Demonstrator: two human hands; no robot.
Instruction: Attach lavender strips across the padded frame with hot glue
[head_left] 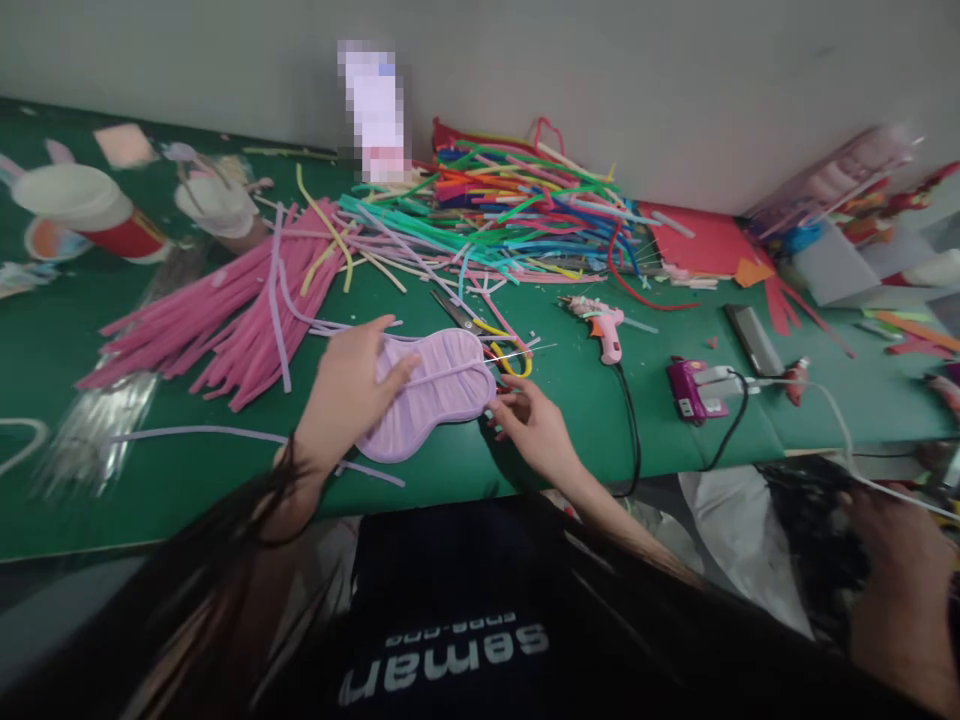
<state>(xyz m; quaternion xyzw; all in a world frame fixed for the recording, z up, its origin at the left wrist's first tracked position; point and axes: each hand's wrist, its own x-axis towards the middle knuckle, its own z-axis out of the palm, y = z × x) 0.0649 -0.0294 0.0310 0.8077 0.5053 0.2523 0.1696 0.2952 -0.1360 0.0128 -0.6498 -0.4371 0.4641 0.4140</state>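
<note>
A lilac piece (431,385) made of pipe-cleaner-like strips, rounded at both ends and narrower in the middle, lies over the green table. My left hand (352,390) grips its left end, thumb on top and the other fingers partly hidden. At its right end is my right hand (529,425), fingers bent and apart, the fingertips at the lower right edge. A thin wire sticks out to the right of the piece. Scissors with yellow and red handles (517,364) lie just behind it, partly covered.
Pink strips (232,300) lie left on the green table (217,490); a multicoloured heap (517,210) is behind. A pink glue gun (609,335), a purple power block (694,390) and cables stand right. Cups (97,210) are far left. Another person's arm (900,590) shows lower right.
</note>
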